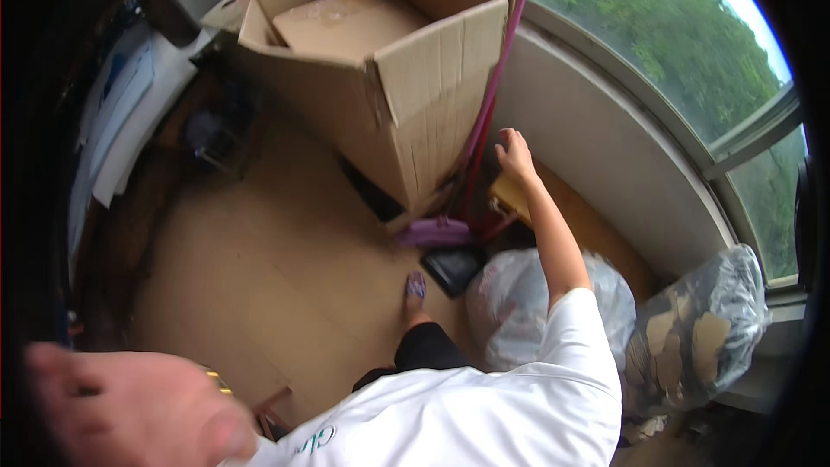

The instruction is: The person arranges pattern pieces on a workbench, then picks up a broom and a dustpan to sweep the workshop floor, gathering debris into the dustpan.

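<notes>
Leaning near right hand, far from left hand; purple pole

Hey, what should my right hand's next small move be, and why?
Probably shift the right hand slightly left and close it around the purple pole. The hand looks empty and open, and in this view the pole slants just left of it, alongside the cardboard box. How far the reach is, I can't tell.

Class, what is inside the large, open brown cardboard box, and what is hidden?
Inside the large, open brown cardboard box sits a smaller, flat-topped brown cardboard piece; anything beneath it is covered.
</notes>
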A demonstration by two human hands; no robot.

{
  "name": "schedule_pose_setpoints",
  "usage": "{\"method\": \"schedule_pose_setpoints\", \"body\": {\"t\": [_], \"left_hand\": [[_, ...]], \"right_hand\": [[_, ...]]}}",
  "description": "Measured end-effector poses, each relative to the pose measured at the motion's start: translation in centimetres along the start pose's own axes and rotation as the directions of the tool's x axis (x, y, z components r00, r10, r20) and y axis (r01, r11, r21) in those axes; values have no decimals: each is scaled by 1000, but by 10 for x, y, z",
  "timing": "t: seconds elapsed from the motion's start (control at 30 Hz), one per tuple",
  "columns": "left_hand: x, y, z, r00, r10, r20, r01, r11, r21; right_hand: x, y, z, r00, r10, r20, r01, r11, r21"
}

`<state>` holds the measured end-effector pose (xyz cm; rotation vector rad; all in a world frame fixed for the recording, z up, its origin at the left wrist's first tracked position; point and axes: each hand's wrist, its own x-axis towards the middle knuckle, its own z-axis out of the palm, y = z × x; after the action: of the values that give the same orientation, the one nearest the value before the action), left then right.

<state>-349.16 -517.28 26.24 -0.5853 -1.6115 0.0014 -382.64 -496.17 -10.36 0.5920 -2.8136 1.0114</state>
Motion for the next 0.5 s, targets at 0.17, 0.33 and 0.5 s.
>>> {"method": "schedule_pose_setpoints", "body": {"t": [0.17, 0.33, 0.5], "left_hand": [[-148, 0, 32, 465, -452, 761, 622, 779, 83], [-223, 28, 83, 122, -303, 945, 882, 469, 37], [-236, 9, 153, 207, -199, 958, 920, 373, -121]], "right_hand": [[135, 54, 61, 839, 542, -49, -482, 782, 395], [169, 111, 80, 739, 673, 17, -604, 651, 459], [131, 40, 45, 864, 504, -11, -465, 805, 370]]}}
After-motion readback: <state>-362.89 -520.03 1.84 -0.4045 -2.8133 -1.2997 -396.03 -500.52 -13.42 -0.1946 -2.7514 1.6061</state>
